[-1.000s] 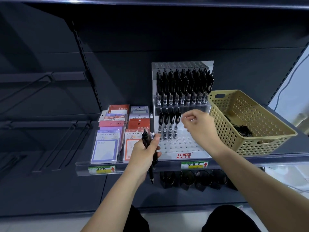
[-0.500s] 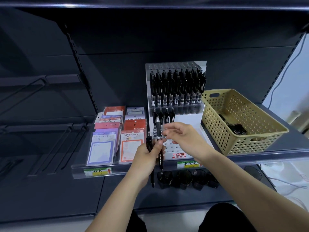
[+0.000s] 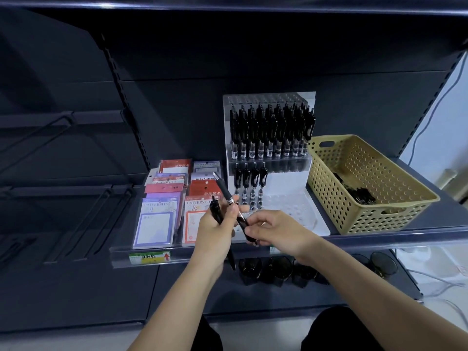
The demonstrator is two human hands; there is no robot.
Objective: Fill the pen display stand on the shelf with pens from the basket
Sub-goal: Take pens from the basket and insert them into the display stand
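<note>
We are standing in front of a dark grey metal shelf (image 3: 453,214) with a dark back wall (image 3: 177,110) behind it and another dark shelf board (image 3: 228,6) up above. Our two hands are close together, just in front of the shelf edge. Our left hand (image 3: 215,224) is curled around a thin black pen (image 3: 231,259) that points down past the edge. Our right hand (image 3: 276,231) pinches the low end of a black pen with a silver ring (image 3: 224,190). This pen tilts up and to the left, and it lies across the fingers of our left hand. Right behind our hands stands the clear plastic pen stand with steps (image 3: 286,178). Its top step is packed with a crowd of upright black pens (image 3: 271,133). The lower step has only a short row of four black pens (image 3: 249,181) at its left side, and many small holes beside them are open. To the right, touching the stand, sits the tan plastic basket full of round holes (image 3: 379,216), with a little heap of black pens (image 3: 359,193) at the bottom. To the left of the stand lean packs of colourful notepads (image 3: 162,211). A green and yellow price tag with a red arrow (image 3: 149,257) sticks on the shelf's clear front strip. Under the shelf we see dark round cups (image 3: 276,269) in a row. Far left there are dark metal hooks (image 3: 76,211). Far right is a pale wall (image 3: 435,110).
</note>
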